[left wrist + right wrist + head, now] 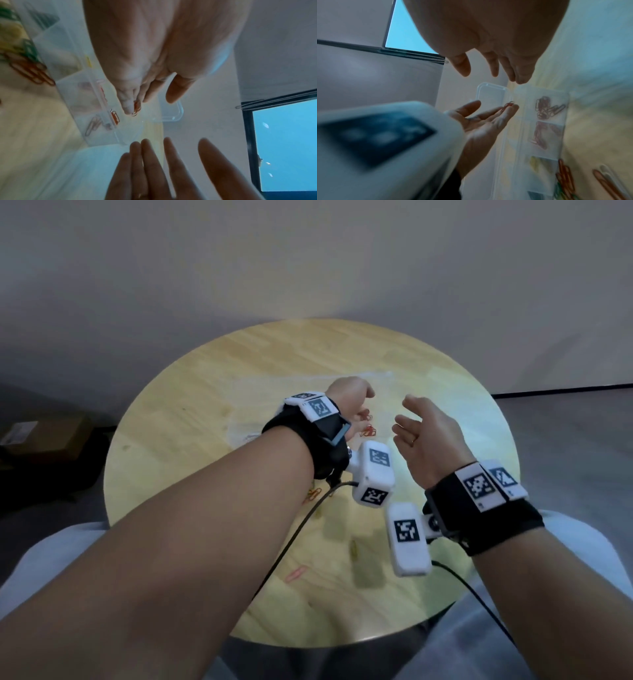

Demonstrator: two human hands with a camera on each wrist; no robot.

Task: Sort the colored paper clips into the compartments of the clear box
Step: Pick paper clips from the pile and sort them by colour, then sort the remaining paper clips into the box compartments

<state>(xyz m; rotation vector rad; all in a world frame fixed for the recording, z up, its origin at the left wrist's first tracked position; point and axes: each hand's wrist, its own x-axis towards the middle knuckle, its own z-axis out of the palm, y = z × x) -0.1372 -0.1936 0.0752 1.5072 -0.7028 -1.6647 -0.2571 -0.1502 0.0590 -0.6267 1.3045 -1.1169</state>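
Observation:
My left hand (363, 412) is held palm up over the clear box (563, 135), fingers straight, thumb apart. A red paper clip (508, 105) lies on its fingertips (127, 111), seen also as the red paper clip (137, 106) in the left wrist view. My right hand (402, 414) hovers beside it, open and holding nothing; its fingers (150, 155) point towards the left hand. The box lid (493, 93) stands open. Its compartments hold dark red clips (546, 108), red clips (541, 135) and yellow clips (536, 163).
The box lies on a round wooden table (205, 405). Loose clips lie near me: orange ones (313, 494), a pink one (296, 573), and a mixed orange, green and yellow pile (29, 63) beside the box. Camera cables (291, 539) hang from both wrists.

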